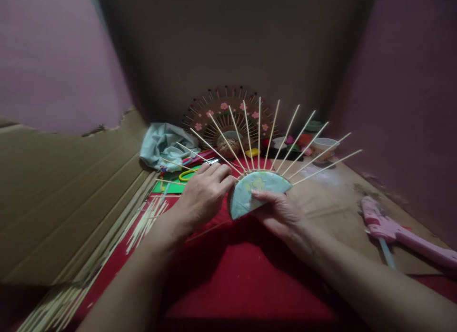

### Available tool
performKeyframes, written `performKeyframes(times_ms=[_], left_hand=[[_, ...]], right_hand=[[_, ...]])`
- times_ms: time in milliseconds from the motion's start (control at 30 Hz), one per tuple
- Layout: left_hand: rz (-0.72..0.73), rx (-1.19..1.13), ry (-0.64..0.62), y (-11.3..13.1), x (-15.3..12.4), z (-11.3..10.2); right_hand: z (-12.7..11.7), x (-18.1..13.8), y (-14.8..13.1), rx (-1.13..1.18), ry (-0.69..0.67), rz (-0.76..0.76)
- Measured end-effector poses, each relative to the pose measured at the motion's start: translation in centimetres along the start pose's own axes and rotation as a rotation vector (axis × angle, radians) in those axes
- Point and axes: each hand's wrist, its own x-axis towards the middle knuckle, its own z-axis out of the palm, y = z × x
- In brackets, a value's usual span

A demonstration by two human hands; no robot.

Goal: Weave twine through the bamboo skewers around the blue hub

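A half-round piece covered in pale blue patterned material has thin wooden sticks fanning out from its curved edge. My right hand grips it from below, the thumb lying flat on its front and the fingers behind. My left hand is closed at the piece's left end, fingertips pressed together among the lowest sticks. What those fingertips pinch is hidden. Several sticks pass behind this hand and stick out to its left. A thin brown strand runs below my left hand toward the half-round piece's lower corner.
Loose sticks lie on the red cloth at left. A pink glue gun rests on cardboard at right. Behind stand a flowered fan-shaped piece, a twine ball, a light blue cloth and a white tub.
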Motion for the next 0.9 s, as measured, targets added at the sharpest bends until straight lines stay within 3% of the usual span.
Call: performKeyframes(times_ms=[133, 333, 667, 767, 900], left_hand=[[0.037, 0.046, -0.015, 0.3, 0.3, -0.4], [-0.078, -0.094, -0.103, 0.3, 0.2, -0.5], [-0.08, -0.157, -0.052, 0.0, 0.3, -0.6], [-0.085, -0.18, 0.046, -0.3, 0.3, -0.2], [-0.197, -0.383, 0.278, -0.6, 0.0, -0.2]], right_hand=[[0.1, -0.1, 0.0, -0.026, -0.017, -0.024], [0.1, -0.1, 0.0, -0.045, 0.009, -0.018], [0.6, -0.6, 0.0, -0.055, 0.029, -0.022], [0.5, -0.5, 0.0, -0.045, 0.025, -0.023], [0.2, -0.2, -0.1, -0.027, 0.038, -0.047]])
